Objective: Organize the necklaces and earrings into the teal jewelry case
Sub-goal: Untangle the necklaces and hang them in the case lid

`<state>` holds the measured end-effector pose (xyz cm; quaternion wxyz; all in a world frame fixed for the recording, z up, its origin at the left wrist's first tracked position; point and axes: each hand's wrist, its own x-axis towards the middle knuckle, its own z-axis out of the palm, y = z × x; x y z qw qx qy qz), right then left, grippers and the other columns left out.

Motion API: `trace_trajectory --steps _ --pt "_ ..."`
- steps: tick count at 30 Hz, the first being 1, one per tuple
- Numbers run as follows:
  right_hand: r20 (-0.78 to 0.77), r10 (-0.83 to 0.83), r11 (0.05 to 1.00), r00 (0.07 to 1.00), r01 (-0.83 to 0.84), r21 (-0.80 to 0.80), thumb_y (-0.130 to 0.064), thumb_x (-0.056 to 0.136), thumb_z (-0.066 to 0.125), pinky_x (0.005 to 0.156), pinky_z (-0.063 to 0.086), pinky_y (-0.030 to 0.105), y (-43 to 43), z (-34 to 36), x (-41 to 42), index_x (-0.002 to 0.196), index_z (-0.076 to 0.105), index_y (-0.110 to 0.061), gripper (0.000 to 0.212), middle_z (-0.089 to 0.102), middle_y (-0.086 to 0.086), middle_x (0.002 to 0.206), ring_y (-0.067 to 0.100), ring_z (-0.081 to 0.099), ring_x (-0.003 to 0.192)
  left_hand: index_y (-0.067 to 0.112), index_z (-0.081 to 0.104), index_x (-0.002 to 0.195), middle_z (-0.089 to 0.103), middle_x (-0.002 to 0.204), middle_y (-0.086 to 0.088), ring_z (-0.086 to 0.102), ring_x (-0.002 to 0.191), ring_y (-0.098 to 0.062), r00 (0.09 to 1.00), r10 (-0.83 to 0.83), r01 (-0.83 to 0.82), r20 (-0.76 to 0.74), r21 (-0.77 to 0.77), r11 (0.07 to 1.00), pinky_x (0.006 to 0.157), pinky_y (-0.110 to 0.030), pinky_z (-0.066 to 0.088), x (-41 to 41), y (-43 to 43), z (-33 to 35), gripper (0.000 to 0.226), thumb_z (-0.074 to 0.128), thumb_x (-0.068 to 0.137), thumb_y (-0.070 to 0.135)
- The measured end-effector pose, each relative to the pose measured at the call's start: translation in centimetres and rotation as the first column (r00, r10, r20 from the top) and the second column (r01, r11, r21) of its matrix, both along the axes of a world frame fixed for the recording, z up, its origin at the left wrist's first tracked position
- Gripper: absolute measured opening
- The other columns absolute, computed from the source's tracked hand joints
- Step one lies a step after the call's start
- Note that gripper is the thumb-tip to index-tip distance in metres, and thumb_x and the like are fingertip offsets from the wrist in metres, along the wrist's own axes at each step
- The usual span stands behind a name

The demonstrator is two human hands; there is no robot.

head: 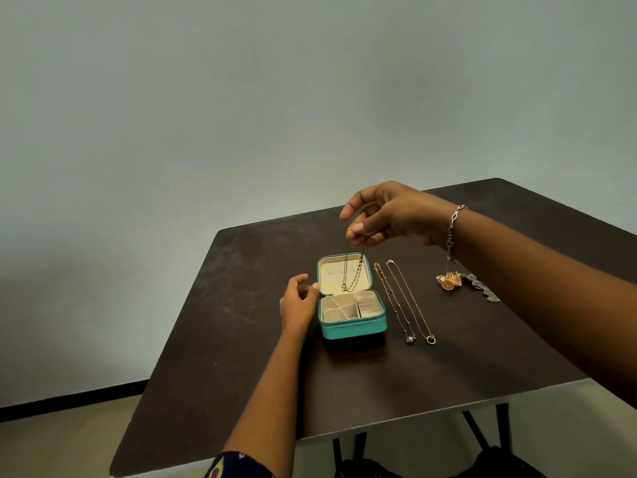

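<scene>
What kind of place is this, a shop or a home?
Probably a plain indoor room; I cannot tell which: bare grey wall, dark table on thin legs, black skirting along a pale floor.

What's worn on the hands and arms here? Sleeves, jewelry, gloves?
Forearms bare, no gloves. The right hand has a silver-toned link bracelet with dark stones at the wrist. The left hand wears nothing that shows; a dark blue patterned sleeve with yellow and red marks sits at the frame's bottom edge.
</scene>
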<state>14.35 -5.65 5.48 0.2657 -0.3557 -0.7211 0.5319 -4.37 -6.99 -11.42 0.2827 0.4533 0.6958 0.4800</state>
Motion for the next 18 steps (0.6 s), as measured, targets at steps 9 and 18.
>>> trace_trajectory --steps 9,18 --pt "0.047 -0.015 0.998 0.999 0.013 0.054 0.009 0.085 0.051 0.057 0.053 0.018 1.6 -0.6 -1.4 0.093 0.06 -0.009 0.021 0.067 0.006 0.075 0.013 0.068 0.066 0.02 0.05 0.125 0.058 0.118 -0.004 0.05 0.115 -0.017 0.994 -0.007 0.002 -0.108 -0.046 0.999 0.096 -0.037 0.043 -0.6 2.1 -0.6 0.043 0.056 0.087 0.039" --pt "0.064 -0.062 0.99 0.996 0.053 0.132 0.01 0.084 0.052 0.053 0.05 0.017 3.2 -1.6 -1.8 0.091 0.06 -0.009 0.021 0.066 0.008 0.073 0.012 0.065 0.064 0.027 0.049 0.127 0.058 0.117 -0.003 0.056 0.105 -0.016 0.984 -0.079 0.067 -0.157 -0.083 0.994 0.095 -0.044 0.046 -0.7 2.9 -1.1 0.049 0.063 0.081 0.029"
